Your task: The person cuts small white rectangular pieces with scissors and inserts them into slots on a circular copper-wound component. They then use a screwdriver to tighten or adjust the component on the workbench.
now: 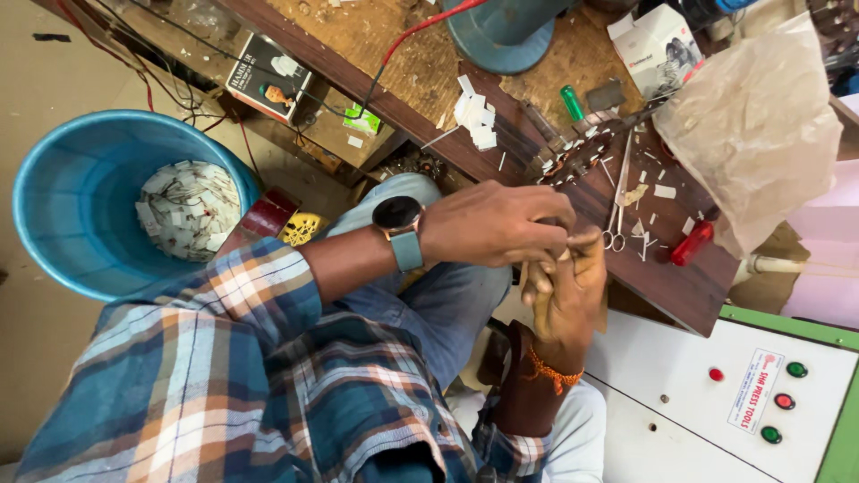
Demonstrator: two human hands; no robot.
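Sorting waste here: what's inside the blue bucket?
The blue bucket holds a heap of small white paper scraps lying against its far side. Whatever lies under the heap is covered.

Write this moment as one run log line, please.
left hand: with watch, fingers pinched at right hand | right hand: raised, fingers meet left | held item: too small to tell | scissors: on wooden bench | blue bucket: paper scraps

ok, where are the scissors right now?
Head view: the scissors lie on the dark wooden bench, just right of the hands, between the scattered white paper scraps and the red cylinder.
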